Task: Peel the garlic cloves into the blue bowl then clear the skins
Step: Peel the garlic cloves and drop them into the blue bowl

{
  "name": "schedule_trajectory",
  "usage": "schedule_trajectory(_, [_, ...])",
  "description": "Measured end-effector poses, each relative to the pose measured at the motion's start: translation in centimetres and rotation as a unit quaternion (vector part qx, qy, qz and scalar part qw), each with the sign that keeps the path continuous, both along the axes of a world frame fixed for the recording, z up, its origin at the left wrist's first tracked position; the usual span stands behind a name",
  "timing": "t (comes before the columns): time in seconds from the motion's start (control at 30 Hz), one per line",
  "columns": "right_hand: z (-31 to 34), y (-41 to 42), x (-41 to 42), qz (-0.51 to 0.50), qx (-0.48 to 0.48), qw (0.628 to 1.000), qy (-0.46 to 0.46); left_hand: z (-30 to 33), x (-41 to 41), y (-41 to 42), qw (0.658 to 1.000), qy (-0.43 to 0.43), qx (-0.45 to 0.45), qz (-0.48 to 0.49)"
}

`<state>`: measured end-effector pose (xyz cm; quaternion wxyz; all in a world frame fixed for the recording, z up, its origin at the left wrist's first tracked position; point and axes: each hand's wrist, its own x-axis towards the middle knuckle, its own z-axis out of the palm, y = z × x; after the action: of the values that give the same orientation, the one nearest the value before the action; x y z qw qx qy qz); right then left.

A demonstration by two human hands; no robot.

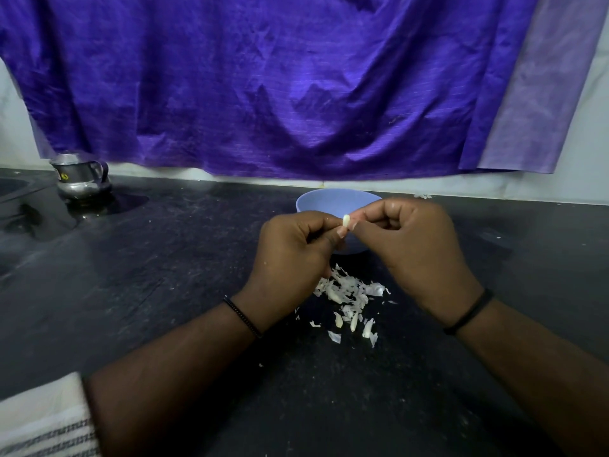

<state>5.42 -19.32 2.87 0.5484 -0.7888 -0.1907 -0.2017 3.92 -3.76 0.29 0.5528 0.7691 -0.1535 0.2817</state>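
The left hand (290,249) and right hand (415,245) are pinching one garlic clove (346,221) between their fingertips, each grip closed on it, just in front of the blue bowl (329,201). The clove is appearing small, light, firm and probably slippery; hold it by the ends. Papery skins (349,291) are lying on the counter (164,275) below.
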Motion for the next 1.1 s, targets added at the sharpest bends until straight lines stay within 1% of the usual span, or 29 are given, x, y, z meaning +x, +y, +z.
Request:
schedule_trajectory(0.2, [0.04, 0.21, -0.58, -0.018, -0.048, 0.999, -0.018, -0.09, -0.22, -0.05, 0.999, -0.022, 0.033, 0.026])
schedule_trajectory(0.4, [-0.31, 0.52, -0.65, -0.045, -0.099, 0.992, -0.067, -0.32, -0.37, -0.17, 0.998, -0.04, 0.039, 0.033])
schedule_trajectory(0.57, [-0.21, 0.5, -0.59, -0.028, -0.069, 0.995, -0.06, -0.11, -0.28, -0.28, 0.999, -0.014, 0.016, 0.025])
schedule_trajectory(0.73, [0.09, 0.36, -0.75, 0.019, -0.041, 0.998, -0.032, -0.02, 0.05, -0.07, 0.999, 0.029, -0.037, 0.005])
schedule_trajectory(0.9, [-0.01, 0.31, -0.49, 0.015, -0.054, 0.998, -0.033, -0.08, 0.01, -0.07, 0.998, 0.039, -0.049, -0.008])
schedule_trajectory(1.1, [-0.42, 0.59, -0.5, -0.009, -0.088, 0.995, -0.056, -0.17, -0.1, -0.09, 0.997, 0.045, -0.054, -0.019])
